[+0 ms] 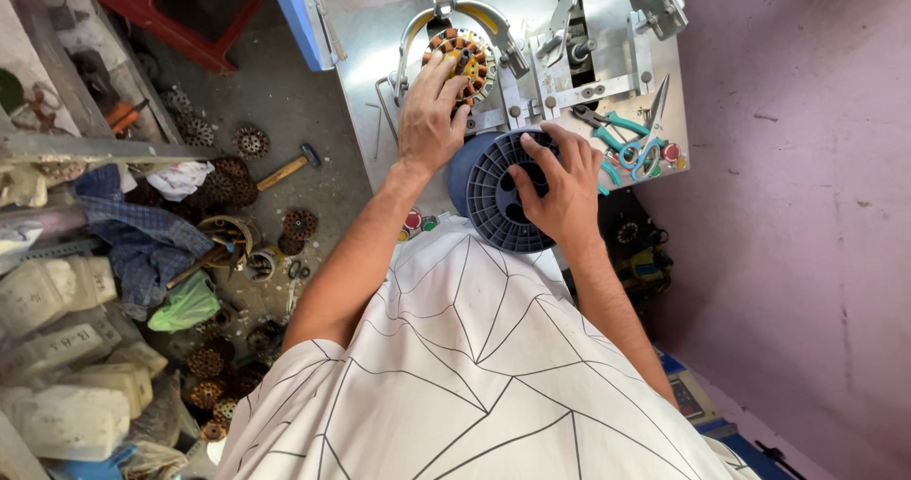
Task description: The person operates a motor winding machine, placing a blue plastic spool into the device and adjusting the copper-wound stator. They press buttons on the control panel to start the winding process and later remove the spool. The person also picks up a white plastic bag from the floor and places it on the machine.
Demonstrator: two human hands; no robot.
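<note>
Two hands are engaged. Left hand (429,120) rests, fingers spread, on the orange-and-copper stator core (462,56) seated under the curved metal clamp (455,10) at the far side of the metal desk (380,53). Right hand (562,181) grips the face of the blue wire spool (493,191) at the near edge, fingers hooked into its ribbed openings. In my judgement, the spool should be held square and steady while the core is pressed flat. Pliers and scissors (631,138) lie just right. Whether wire runs between spool and core cannot be made out; the left palm hides the core's near side.
</note>
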